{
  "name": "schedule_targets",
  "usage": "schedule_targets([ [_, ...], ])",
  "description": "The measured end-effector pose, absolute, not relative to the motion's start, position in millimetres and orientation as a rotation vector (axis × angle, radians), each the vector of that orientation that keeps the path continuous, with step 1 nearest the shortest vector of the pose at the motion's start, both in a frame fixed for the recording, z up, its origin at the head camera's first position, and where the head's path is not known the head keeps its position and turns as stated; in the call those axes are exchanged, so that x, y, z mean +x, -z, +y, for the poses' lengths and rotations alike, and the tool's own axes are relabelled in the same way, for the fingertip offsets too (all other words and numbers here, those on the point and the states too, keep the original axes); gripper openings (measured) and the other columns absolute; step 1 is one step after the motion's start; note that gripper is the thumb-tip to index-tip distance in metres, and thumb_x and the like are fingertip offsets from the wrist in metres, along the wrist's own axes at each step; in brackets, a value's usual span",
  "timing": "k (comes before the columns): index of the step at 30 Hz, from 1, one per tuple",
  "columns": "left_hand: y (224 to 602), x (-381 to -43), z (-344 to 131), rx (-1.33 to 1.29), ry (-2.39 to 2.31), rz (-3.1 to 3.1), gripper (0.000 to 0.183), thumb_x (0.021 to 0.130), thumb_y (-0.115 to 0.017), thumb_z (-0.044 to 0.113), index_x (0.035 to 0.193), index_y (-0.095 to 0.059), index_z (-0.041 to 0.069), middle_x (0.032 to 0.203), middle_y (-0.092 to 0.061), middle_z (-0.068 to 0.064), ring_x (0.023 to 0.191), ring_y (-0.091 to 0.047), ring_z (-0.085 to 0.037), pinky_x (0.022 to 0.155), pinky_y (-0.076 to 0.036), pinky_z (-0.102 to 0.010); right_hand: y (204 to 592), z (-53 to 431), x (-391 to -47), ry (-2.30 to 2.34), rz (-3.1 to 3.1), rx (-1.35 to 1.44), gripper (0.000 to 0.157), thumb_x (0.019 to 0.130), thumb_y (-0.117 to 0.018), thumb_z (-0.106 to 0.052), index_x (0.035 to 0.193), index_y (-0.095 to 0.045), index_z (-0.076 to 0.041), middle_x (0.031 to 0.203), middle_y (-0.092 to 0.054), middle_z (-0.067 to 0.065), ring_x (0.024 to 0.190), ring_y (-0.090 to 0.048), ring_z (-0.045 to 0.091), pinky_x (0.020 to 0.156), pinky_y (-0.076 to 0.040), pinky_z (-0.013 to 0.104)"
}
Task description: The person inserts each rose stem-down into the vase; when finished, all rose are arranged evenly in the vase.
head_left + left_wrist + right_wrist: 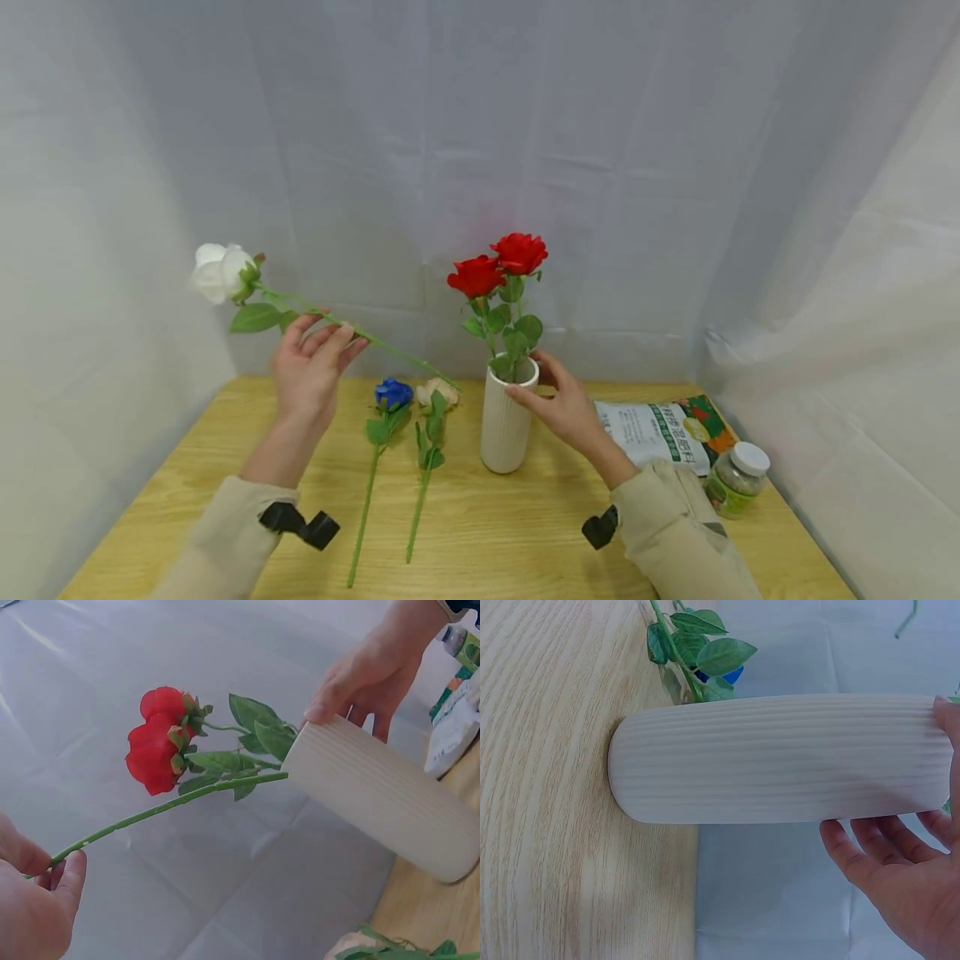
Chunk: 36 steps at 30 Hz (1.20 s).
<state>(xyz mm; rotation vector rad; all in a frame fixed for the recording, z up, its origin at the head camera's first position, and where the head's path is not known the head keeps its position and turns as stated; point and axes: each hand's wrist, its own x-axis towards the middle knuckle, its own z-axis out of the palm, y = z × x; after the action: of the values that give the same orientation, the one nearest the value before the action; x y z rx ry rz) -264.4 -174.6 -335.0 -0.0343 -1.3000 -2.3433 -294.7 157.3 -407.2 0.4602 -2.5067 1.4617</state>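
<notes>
My left hand (311,367) pinches the green stem of a white rose (220,273), whose bloom points to the upper left. The stem's bare lower end slants down toward the vase; in the head view it ends just left of the rim. A ribbed white vase (504,429) stands upright on the table, holding two red roses (477,276) with green leaves. My right hand (566,408) grips this vase near its rim, thumb in front and fingers at the far side. In the right wrist view, fingertips (840,840) curl beside the ribbed wall.
On the wooden table (465,533), a blue rose (393,393) and a cream rose (437,392) lie left of the vase. To the right are a printed packet (652,429) and a white-lidded jar (737,479). Pale cloth (360,167) hangs behind and at both sides.
</notes>
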Motion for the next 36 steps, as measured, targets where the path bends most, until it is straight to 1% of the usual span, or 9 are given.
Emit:
schedule_targets([
  [8, 329, -269, -157, -0.037, 2.318, -1.310, 0.031, 0.097, -0.066, -0.010, 0.118, -0.061, 0.012, 0.084, -0.066, 0.002, 0.083, -0.070, -0.014, 0.085, -0.066, -0.031, 407, 158, -294, -1.465, -2.518, 0.452, 0.076, 0.093, -0.079, -0.052, 0.157, -0.047, -0.027, 0.143, -0.065, 0.006, 0.131, -0.062, 0.028, 0.101, -0.058, 0.053],
  [17, 322, -275, -139, -0.061, 2.290, -1.314, 0.030, 0.098, -0.066, -0.008, 0.119, -0.061, 0.013, 0.085, -0.065, 0.002, 0.085, -0.070, -0.014, 0.086, -0.066, -0.031, 408, 159, -294, -1.471, -2.515, 0.457, 0.074, 0.093, -0.078, -0.052, 0.156, -0.047, -0.028, 0.143, -0.065, 0.006, 0.130, -0.062, 0.028, 0.100, -0.059, 0.053],
  [27, 322, -280, -119, -0.134, 2.272, -1.266, 0.035, 0.095, -0.067, -0.014, 0.116, -0.063, 0.013, 0.087, -0.065, 0.000, 0.080, -0.071, -0.014, 0.081, -0.066, -0.030, 409, 160, -296, -1.475, -2.513, 0.469, 0.072, 0.093, -0.078, -0.051, 0.155, -0.048, -0.030, 0.143, -0.065, 0.005, 0.129, -0.062, 0.027, 0.099, -0.059, 0.051],
  [36, 326, -284, -99, -0.240, 2.153, -1.372, 0.034, 0.094, -0.067, -0.015, 0.119, -0.063, 0.008, 0.088, -0.066, 0.000, 0.077, -0.071, -0.013, 0.078, -0.066, -0.029, 408, 159, -296, -1.459, -2.514, 0.468, 0.072, 0.094, -0.078, -0.052, 0.155, -0.048, -0.030, 0.142, -0.066, 0.005, 0.129, -0.063, 0.028, 0.098, -0.060, 0.051],
])
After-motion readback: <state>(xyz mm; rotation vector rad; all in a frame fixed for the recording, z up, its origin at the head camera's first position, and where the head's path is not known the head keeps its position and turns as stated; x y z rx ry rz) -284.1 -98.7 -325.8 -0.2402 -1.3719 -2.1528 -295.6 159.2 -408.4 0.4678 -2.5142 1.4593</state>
